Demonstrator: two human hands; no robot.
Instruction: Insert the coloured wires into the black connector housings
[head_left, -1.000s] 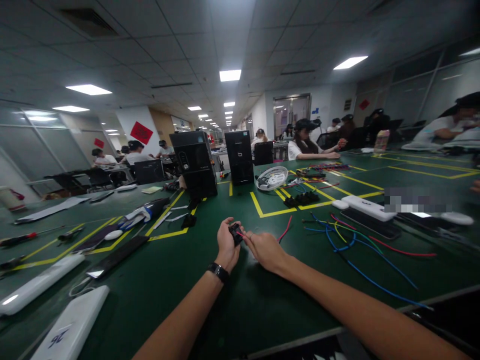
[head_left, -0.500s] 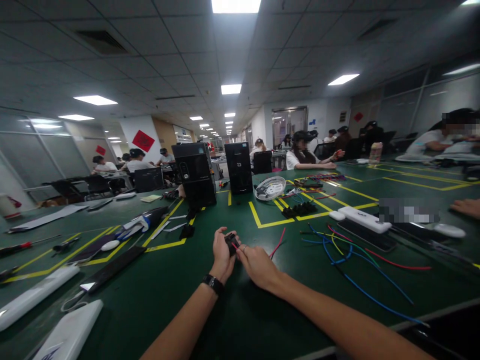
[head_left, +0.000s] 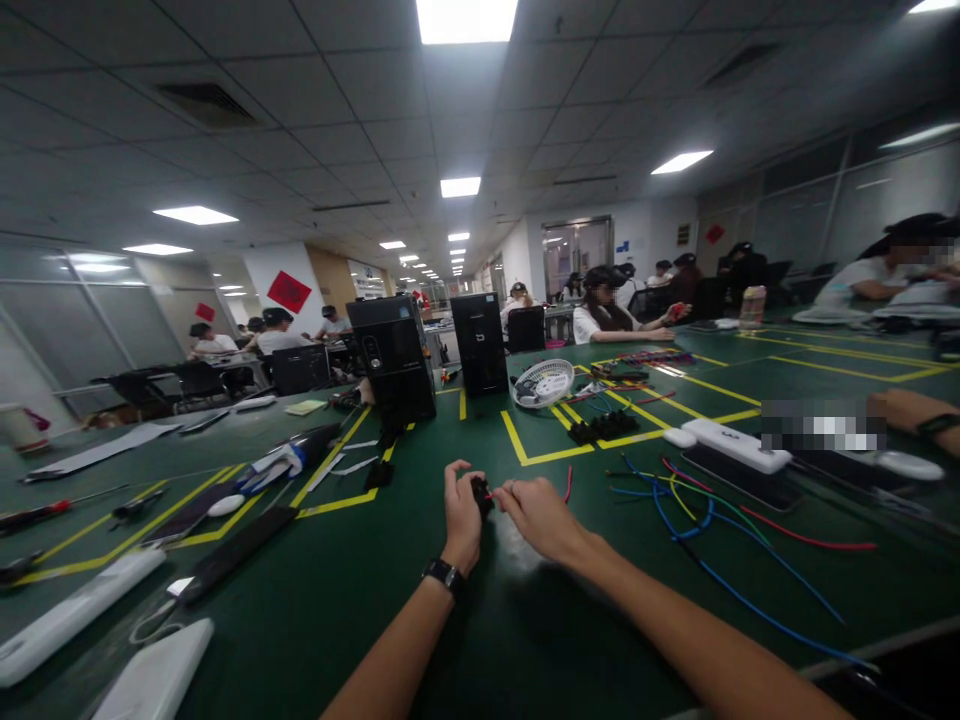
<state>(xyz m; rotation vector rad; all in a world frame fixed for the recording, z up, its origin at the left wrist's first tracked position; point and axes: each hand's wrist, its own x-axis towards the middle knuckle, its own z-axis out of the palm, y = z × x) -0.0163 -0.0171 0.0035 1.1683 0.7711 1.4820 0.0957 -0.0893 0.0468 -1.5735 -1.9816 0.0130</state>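
My left hand [head_left: 463,518], with a black band on its wrist, is closed around a small black block [head_left: 481,493] that looks like a connector. My right hand [head_left: 546,520] pinches a thin red wire beside the block, its fingertips close to the block's side. A length of red wire [head_left: 568,482] shows beyond the right hand; whether it is the same piece is hidden. Whether the wire's end sits inside the block is too small to tell. Both hands are just above the green table [head_left: 517,640].
Loose blue, yellow and red wires [head_left: 694,520] lie to the right. Black blocks [head_left: 604,427] and a white basket [head_left: 543,384] stand ahead, near two black computer towers [head_left: 480,345]. White and dark devices [head_left: 82,610] lie left. Another person's hand [head_left: 915,412] is at far right.
Both hands appear slightly further right and lower in view, and the right hand has drawn back a little from the left. Another person's hand has come further in at right.
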